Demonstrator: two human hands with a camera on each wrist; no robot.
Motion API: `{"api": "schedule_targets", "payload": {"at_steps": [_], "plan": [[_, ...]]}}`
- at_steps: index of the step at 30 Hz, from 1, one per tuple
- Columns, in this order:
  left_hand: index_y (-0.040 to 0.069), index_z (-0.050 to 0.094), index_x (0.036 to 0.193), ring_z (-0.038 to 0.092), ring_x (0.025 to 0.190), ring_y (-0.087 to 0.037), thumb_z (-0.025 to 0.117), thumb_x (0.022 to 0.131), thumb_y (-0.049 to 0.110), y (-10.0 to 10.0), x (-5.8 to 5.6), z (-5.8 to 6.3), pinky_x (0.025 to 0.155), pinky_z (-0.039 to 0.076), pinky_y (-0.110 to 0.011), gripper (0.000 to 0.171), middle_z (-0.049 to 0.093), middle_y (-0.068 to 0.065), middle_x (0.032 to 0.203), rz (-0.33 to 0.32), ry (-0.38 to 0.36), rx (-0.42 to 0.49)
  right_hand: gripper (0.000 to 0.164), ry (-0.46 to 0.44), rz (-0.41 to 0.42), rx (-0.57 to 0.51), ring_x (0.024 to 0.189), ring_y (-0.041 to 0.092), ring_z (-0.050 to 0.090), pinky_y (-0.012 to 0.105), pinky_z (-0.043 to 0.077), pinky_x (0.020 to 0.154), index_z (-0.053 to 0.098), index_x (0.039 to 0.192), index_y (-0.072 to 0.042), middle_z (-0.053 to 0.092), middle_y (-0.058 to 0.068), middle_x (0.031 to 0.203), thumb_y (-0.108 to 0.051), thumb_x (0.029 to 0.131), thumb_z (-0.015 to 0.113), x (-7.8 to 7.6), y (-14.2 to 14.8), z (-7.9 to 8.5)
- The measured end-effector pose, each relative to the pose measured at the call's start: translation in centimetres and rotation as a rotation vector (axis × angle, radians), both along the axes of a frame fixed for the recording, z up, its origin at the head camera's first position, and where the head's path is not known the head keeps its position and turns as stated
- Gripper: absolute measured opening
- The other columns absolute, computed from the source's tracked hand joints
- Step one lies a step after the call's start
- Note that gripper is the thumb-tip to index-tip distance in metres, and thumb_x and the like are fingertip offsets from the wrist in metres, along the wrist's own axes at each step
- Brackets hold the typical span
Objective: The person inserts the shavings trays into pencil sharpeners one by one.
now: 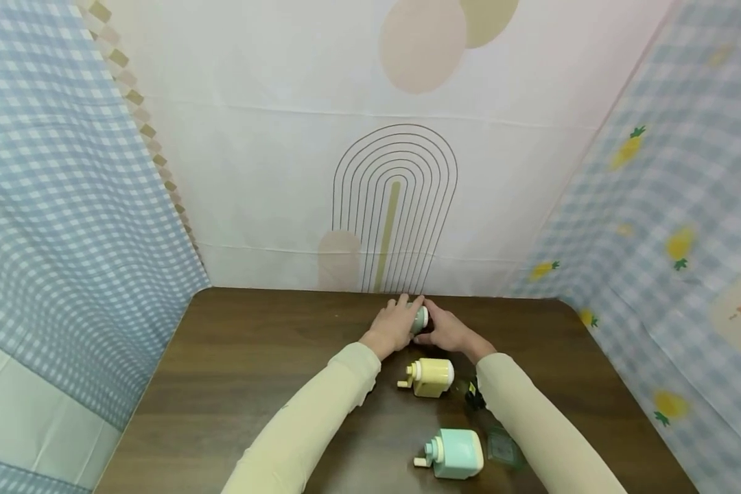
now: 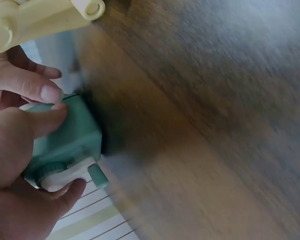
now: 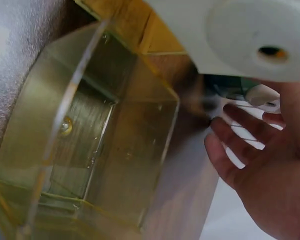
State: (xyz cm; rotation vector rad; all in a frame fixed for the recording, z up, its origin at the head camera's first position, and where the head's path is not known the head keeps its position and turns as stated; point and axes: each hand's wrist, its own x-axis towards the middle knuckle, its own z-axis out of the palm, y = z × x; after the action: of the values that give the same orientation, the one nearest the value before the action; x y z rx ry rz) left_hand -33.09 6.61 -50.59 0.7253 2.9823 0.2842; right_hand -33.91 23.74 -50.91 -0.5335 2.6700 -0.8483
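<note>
At the back of the table, my left hand [image 1: 395, 326] grips a dark green hand-crank pencil sharpener [image 2: 72, 132]. In the left wrist view its fingers lie over the body and beside the white crank arm [image 2: 65, 176], which ends in a green knob. My right hand [image 1: 447, 331] is at the sharpener's white end, with the thumb tip close to the body's edge. Its other fingers are spread and slightly bent in the right wrist view. A yellow pencil sharpener [image 1: 432, 377] lies just in front of both hands, crank toward the left.
Nearer the front lies a mint pencil sharpener [image 1: 460, 454], with a clear greenish drawer [image 1: 502, 447] beside it, partly behind the right sleeve. A clear yellowish drawer [image 3: 125, 135] stands by the yellow sharpener, under the right wrist. A printed cloth [image 1: 272, 206] hangs behind the table's back edge.
</note>
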Motion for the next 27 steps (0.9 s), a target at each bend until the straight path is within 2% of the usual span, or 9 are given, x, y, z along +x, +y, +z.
{"api": "schedule_targets", "payload": {"at_steps": [4, 8, 14, 19, 22, 27], "plan": [[0.023, 0.021, 0.162, 0.036, 0.14, -0.035, 0.072, 0.095, 0.04, -1.2, 0.3, 0.9, 0.109, 0.045, -0.048, 0.086, 0.036, -0.016, 0.154, 0.004, 0.028, 0.016, 0.095, 0.029, -0.001, 0.043, 0.123, 0.037, 0.056, 0.057, 0.05, 0.099, 0.015, 0.162, -0.005, 0.054, 0.023, 0.143, -0.022, 0.092, 0.077, 0.3, -0.2, 0.6], [0.02, 0.026, 0.161, 0.028, 0.145, -0.037, 0.068, 0.096, 0.047, -1.9, 0.9, 2.6, 0.114, 0.04, -0.05, 0.082, 0.032, -0.019, 0.157, -0.016, 0.06, 0.063, 0.09, 0.079, -0.023, 0.084, 0.128, 0.04, 0.052, 0.061, 0.048, 0.101, 0.018, 0.16, -0.002, 0.05, 0.026, 0.146, -0.028, 0.095, 0.073, 0.9, 0.4, 1.0], [0.022, 0.023, 0.163, 0.022, 0.149, -0.034, 0.059, 0.096, 0.061, -2.2, 2.4, 4.6, 0.117, 0.036, -0.051, 0.085, 0.025, -0.016, 0.163, -0.096, 0.043, 0.096, 0.086, 0.185, -0.022, 0.113, 0.138, 0.047, 0.039, 0.068, 0.04, 0.105, 0.02, 0.159, 0.002, 0.032, 0.029, 0.159, -0.034, 0.098, 0.069, 2.6, 2.0, 1.4], [0.025, 0.021, 0.163, 0.025, 0.149, -0.03, 0.053, 0.094, 0.071, -2.8, 3.8, 5.3, 0.116, 0.038, -0.051, 0.089, 0.028, -0.012, 0.163, -0.159, 0.045, 0.098, 0.086, 0.25, -0.002, 0.141, 0.141, 0.051, 0.031, 0.073, 0.036, 0.105, 0.02, 0.16, -0.003, 0.03, 0.029, 0.159, -0.034, 0.097, 0.069, 4.3, 2.9, 1.8], [0.026, 0.021, 0.163, 0.027, 0.148, -0.028, 0.051, 0.092, 0.074, -3.0, 4.8, 5.6, 0.115, 0.039, -0.052, 0.091, 0.03, -0.011, 0.162, -0.183, 0.017, 0.114, 0.085, 0.266, 0.006, 0.164, 0.141, 0.052, 0.029, 0.075, 0.035, 0.104, 0.021, 0.161, -0.006, 0.029, 0.029, 0.16, -0.034, 0.098, 0.069, 5.3, 3.6, 2.1], [0.031, 0.018, 0.163, 0.026, 0.149, -0.027, 0.047, 0.09, 0.08, -2.6, 6.5, 6.0, 0.114, 0.039, -0.054, 0.093, 0.028, -0.009, 0.164, -0.239, -0.084, 0.156, 0.081, 0.269, 0.019, 0.181, 0.142, 0.051, 0.029, 0.075, 0.035, 0.104, 0.025, 0.16, -0.008, 0.03, 0.028, 0.16, -0.035, 0.098, 0.068, 7.1, 5.5, 2.5]]}}
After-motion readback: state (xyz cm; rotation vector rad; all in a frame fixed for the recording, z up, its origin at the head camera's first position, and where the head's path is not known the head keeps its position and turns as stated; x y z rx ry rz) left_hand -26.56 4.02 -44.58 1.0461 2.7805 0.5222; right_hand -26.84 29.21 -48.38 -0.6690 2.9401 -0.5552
